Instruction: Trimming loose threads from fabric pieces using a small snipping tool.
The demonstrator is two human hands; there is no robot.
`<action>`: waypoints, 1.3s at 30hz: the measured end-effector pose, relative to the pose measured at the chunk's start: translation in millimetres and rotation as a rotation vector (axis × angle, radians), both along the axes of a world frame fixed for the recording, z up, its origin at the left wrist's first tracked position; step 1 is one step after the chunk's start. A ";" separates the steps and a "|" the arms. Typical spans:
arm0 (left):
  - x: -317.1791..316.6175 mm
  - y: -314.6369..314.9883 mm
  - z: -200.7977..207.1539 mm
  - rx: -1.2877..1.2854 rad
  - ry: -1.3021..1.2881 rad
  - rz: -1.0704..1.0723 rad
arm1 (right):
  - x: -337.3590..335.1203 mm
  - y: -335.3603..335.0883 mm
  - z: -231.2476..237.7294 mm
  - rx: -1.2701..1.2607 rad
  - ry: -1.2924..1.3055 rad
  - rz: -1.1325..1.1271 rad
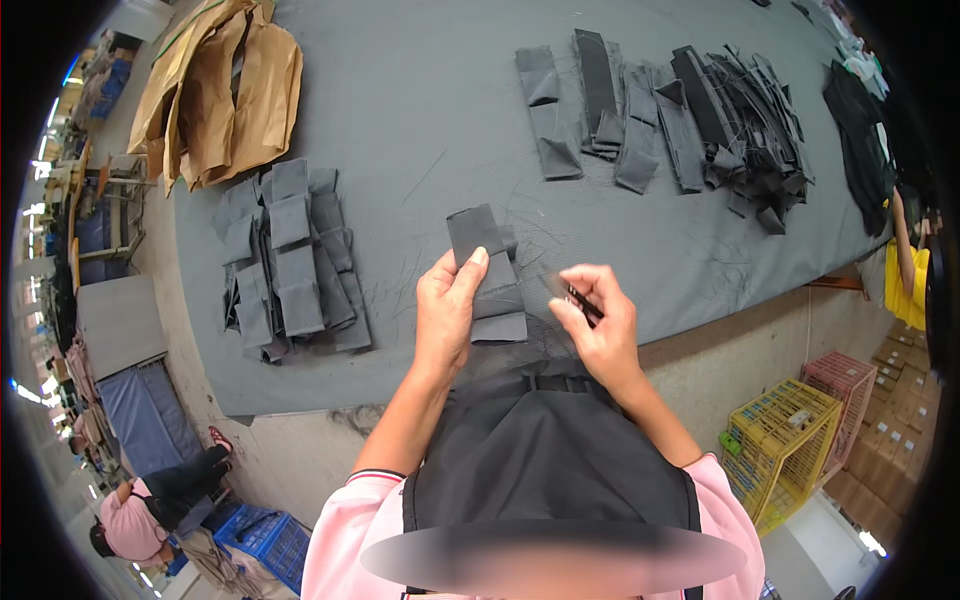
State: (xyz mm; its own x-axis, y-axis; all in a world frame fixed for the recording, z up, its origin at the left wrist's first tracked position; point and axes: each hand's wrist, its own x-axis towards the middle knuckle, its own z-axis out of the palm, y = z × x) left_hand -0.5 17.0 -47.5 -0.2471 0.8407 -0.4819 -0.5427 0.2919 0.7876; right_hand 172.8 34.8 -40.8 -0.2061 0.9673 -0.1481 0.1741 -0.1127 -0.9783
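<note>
Between the thumb and fingers of my left hand (445, 305) is a dark grey folded fabric piece (472, 230), held just above the table. More grey fabric pieces (498, 328) lie under and beside it, close to the table's near edge. My right hand (608, 325) is closed around small black thread snips (581, 302), their tip blurred and pointing toward the fabric without touching it. Cut loose threads are scattered on the grey cloth around both hands.
The grey-covered table (400, 90) bears a stack of fabric pieces (296, 262) at left, a larger pile (745, 130) at far right and a brown paper bag (265, 100) at far left. Yellow crates (785, 440) stand right; another person (140, 520) is lower left.
</note>
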 end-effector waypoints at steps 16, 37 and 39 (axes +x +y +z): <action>3.6 -1.2 17.3 -0.008 -0.069 0.016 | -8.4 -6.1 5.6 0.002 0.139 0.113; 13.1 -2.2 26.6 0.136 0.214 0.017 | 3.0 -3.6 21.2 -0.506 0.618 0.080; 12.2 -4.0 23.6 0.144 0.291 0.017 | 0.9 -7.6 28.1 0.109 0.035 0.085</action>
